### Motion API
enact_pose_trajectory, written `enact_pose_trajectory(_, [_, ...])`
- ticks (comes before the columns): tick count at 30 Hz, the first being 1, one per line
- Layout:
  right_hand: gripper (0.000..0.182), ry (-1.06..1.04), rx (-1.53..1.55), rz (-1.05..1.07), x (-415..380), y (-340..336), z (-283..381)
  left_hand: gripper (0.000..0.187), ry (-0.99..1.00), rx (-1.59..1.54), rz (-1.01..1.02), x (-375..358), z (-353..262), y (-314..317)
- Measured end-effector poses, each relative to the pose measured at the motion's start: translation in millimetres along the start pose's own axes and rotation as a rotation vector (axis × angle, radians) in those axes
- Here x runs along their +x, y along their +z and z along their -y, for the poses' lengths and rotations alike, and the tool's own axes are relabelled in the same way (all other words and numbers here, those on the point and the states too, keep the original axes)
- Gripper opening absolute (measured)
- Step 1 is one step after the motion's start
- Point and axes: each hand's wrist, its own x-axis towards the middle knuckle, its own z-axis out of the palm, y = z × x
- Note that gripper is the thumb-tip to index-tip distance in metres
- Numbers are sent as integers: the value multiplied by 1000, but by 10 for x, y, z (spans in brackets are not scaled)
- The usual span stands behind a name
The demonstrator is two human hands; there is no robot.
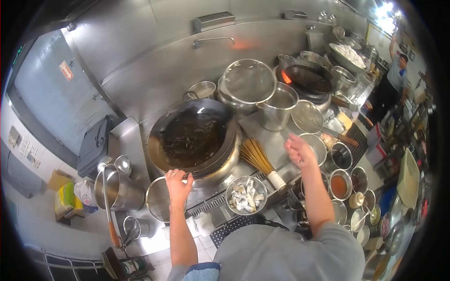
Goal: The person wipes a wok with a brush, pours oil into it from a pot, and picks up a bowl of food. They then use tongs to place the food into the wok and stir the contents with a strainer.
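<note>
My left hand (178,186) is at the near edge of a large dark wok (157,140), its fingers closed at the loop handle. Dark liquid (192,136) with darker bits lies in the wok. A wire strainer (159,201) is beside and partly behind that wrist. My right hand (300,151) hovers over the counter, slightly blurred, fingers loosely apart and holding nothing I can see. Close to it are a bamboo wok brush (258,157), a metal pot (276,110) and a mesh skimmer (307,116). A bowl (228,202) of pale, grey-skinned cut pieces stands between my forearms.
A second wok (311,79) sits on a burner with orange flame (286,77). Several sauce containers (340,185) crowd the right. At left stand a tall pot (124,194) and a ladle (112,229). Another person (393,84) stands far right with one arm raised. A faucet (213,40) projects from the wall.
</note>
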Motion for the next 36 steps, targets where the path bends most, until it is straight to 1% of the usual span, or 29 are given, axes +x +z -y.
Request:
enact_pose_trajectory(2, [50,-34,54,-75,10,-182,186,18,-2,13,-18,2,16,11])
enact_pose_trajectory(5, [34,-3,233,20,123,-678,369,17,-6,-4,-13,7,-25,-4])
enact_pose_trajectory(6, [16,-12,195,18,99,-745,422,16,3,2,-12,11,-35,-12])
enact_pose_trajectory(9, [32,140,324,511,509,-1620,431,17,4,-2,-7,16,-39,-14])
enact_pose_trajectory(10, [41,18,343,348,399,-1502,452,18,17,8,-7,5,-19,-3])
enact_pose_trajectory(12, [59,-208,380,13,24,-1033,445,19,38,38,9,0,50,16])
enact_pose_trajectory(15, [76,-202,525,146,-189,-1171,103,21,66,43,3,-11,67,22])
enact_pose_trajectory(16, [75,-145,464,185,-297,-1228,-97,22,59,39,11,-5,71,23])
enact_pose_trajectory(18, [59,69,344,243,-611,-1281,-590,23,39,38,35,3,49,4])
enact_pose_trajectory(19, [54,170,288,277,-818,-1304,-867,22,37,20,26,8,22,-13])
enact_pose_trajectory(21, [46,293,268,-341,-1271,-1129,-1513,20,44,5,32,9,35,-20])
enact_pose_trajectory(23, [36,450,-77,-223,-1682,-1407,-2010,19,45,4,20,-5,48,-28])
enact_pose_trajectory(25, [31,666,-371,-399,-2029,-1743,-2437,19,55,11,22,9,17,4])
enact_pose_trajectory(26, [29,781,-579,-448,-2262,-2086,-2716,19,57,26,27,6,14,-8])
enact_pose_trajectory(27, [27,915,-895,-463,-2578,-2582,-3089,19,57,41,28,6,16,-12])
enact_pose_trajectory(28, [26,1093,-1294,-397,-2933,-3187,-3494,18,56,60,53,3,37,-16])
enact_pose_trajectory(29, [25,1214,-1353,-445,-3288,-3503,-3750,17,55,38,46,5,24,-10])
enact_pose_trajectory(31, [21,1156,-921,-851,-3879,-3177,-3706,16,49,16,28,4,-20,-64])
enact_pose_trajectory(32, [24,1169,-920,-800,-4006,-3152,-3745,13,79,21,-91,-7,-134,-94])
enact_pose_trajectory(34, [30,1174,-911,-701,-4148,-3224,-3808,10,58,-24,-120,-86,-370,-118])
enact_pose_trajectory(35, [29,1123,-976,-625,-4171,-3311,-3895,9,51,-50,-135,-131,-522,-112])
enact_pose_trajectory(36, [27,1070,-1041,-551,-4154,-3398,-3991,7,146,-89,-52,-168,-717,-86])
